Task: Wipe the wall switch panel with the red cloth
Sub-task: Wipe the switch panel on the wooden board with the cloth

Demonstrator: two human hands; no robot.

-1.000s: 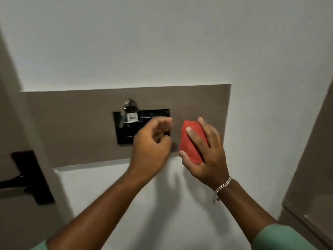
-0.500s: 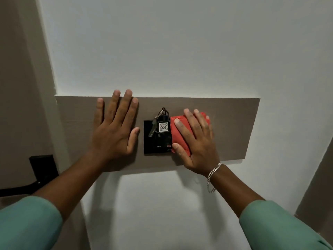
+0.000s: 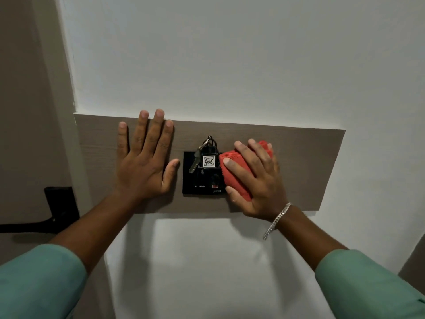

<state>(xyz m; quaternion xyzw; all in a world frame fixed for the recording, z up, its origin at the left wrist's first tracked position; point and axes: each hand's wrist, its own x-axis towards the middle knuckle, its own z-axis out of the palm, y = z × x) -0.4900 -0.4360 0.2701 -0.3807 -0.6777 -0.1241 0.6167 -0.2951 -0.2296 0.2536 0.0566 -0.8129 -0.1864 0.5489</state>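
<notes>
A black switch panel (image 3: 199, 180) is set in a brown wooden board (image 3: 305, 162) on the white wall. A key tag marked 406 (image 3: 208, 161) with keys sits in the panel's top slot. My right hand (image 3: 255, 180) presses a folded red cloth (image 3: 234, 178) flat against the panel's right edge, covering that part of it. My left hand (image 3: 145, 160) lies flat on the board just left of the panel, fingers spread, holding nothing.
A black door handle and plate (image 3: 57, 210) sits at the left on a brown door. White wall (image 3: 207, 54) fills the space above and below the board. A brown surface edge (image 3: 414, 261) shows at the far right.
My left hand moved from in front of the panel to lie flat on the board at its left. My right hand brought the cloth onto the panel's right edge.
</notes>
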